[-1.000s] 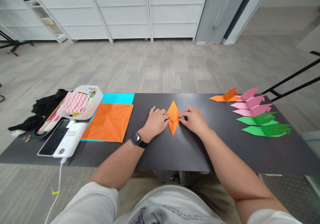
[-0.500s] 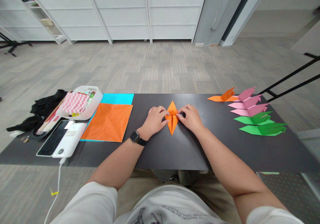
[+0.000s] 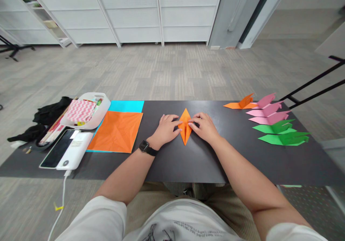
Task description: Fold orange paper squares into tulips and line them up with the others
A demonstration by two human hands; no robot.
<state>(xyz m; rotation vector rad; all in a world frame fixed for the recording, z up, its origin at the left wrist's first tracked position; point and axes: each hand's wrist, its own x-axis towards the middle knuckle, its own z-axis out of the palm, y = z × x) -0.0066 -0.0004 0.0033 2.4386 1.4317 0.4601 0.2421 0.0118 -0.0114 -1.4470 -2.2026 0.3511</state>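
Note:
An orange folded origami paper, shaped as a narrow diamond with a slit down its near half, lies on the dark table before me. My left hand, a black watch on its wrist, pinches the left corner between thumb and forefinger. From the other side my right hand has its thumb and forefinger closed on the right edge, the fingertips reaching over the paper's middle. Farther right stand finished paper birds: an orange bird, pink birds and green birds.
Orange paper sheets lie over blue paper on the left. Beyond them are a white basket, a phone, a white power bank with a cable, and black cloth.
My right fingertips have moved left over the middle of the folded paper. The raised flap there now lies flatter. My left hand has hardly moved.

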